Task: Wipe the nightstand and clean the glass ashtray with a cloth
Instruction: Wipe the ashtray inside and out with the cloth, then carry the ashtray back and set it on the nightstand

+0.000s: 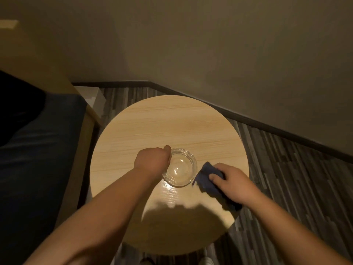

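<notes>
A round light-wood nightstand point(164, 121) fills the middle of the view. A clear glass ashtray point(180, 168) sits near its centre. My left hand point(152, 161) grips the ashtray's left rim, thumb at the top edge. My right hand point(233, 182) is just right of the ashtray, closed on a folded dark blue cloth point(207, 178) that rests on the tabletop; the cloth's tip nearly touches the ashtray.
A bed with dark blue bedding point(38, 159) and a wooden frame point(84, 146) stands close on the left. A wall with a dark baseboard point(267, 127) runs behind and to the right. Striped grey flooring point(296, 178) surrounds the table.
</notes>
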